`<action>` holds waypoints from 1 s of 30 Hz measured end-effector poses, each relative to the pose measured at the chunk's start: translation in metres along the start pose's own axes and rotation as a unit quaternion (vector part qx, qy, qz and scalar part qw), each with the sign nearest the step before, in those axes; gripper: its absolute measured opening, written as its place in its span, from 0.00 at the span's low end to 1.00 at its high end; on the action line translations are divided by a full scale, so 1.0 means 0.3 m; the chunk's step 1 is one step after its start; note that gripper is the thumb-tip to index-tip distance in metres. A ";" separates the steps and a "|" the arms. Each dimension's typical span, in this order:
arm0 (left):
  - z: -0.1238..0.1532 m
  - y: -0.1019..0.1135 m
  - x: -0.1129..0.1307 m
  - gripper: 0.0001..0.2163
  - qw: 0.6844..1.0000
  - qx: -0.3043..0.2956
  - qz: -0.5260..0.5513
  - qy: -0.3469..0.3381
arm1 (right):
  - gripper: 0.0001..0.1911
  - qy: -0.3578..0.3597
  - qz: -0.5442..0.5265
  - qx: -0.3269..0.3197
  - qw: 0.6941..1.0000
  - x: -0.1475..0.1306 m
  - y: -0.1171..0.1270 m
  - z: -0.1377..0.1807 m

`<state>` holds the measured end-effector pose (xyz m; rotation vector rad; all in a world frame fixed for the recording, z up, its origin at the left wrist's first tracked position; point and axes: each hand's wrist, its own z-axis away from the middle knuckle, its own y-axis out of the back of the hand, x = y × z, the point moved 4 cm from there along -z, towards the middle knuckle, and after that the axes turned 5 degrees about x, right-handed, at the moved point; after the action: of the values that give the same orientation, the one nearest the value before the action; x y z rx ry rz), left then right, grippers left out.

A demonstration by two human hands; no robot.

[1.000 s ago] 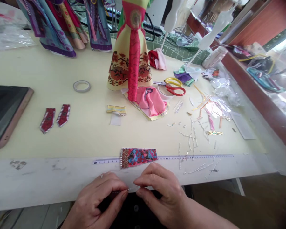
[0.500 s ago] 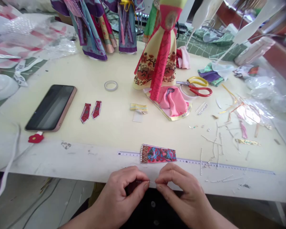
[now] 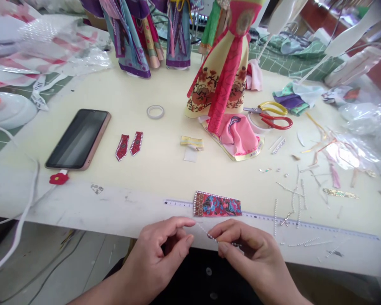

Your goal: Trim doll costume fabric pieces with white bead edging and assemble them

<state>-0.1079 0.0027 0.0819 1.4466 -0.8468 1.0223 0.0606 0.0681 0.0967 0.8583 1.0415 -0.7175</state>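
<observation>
Between thumb and fingers, my right hand (image 3: pixel 249 248) pinches a thin strip of tiny beads (image 3: pixel 202 229). One end of it sticks out to the left, toward my other hand. My left hand (image 3: pixel 165 245) has its thumb and index finger apart, with nothing visible between them. Its index fingertip is close to the free end of the strip; whether they touch I cannot tell. Just beyond both hands lies a patterned red and blue fabric piece (image 3: pixel 220 204) with bead trim, resting across a paper ruler strip (image 3: pixel 307 223).
Loose bead strands (image 3: pixel 294 195) are scattered at the right. Scissors (image 3: pixel 273 115) and pink fabric (image 3: pixel 238 135) lie near a dressed doll (image 3: pixel 225 84). At the left are a phone (image 3: pixel 78 139), a cable (image 3: pixel 23 224) and two red trimmed tabs (image 3: pixel 129 145). A tape ring (image 3: pixel 155 112) lies mid-table.
My left thumb and index finger have come apart. The bead strip now shows between the hands, held by my right hand alone. The whole view has shifted slightly.
</observation>
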 end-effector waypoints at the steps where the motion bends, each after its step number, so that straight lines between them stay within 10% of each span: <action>1: 0.000 0.011 0.001 0.07 0.999 0.022 -0.025 -0.032 | 0.07 -0.018 -0.005 0.005 1.000 0.009 0.000 -0.006; 10: 0.023 0.015 -0.016 0.05 0.926 0.102 -0.147 -0.332 | 0.08 -0.107 -0.068 -0.004 0.992 0.050 -0.028 -0.046; 30: 0.022 -0.002 -0.039 0.02 0.916 0.089 -0.189 -0.343 | 0.05 -0.161 -0.068 -0.061 0.983 0.075 -0.040 -0.071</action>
<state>-0.1107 -0.0041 0.0708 2.0788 -0.9168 0.2859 0.0493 0.0784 0.0673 0.5467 0.8474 -0.8665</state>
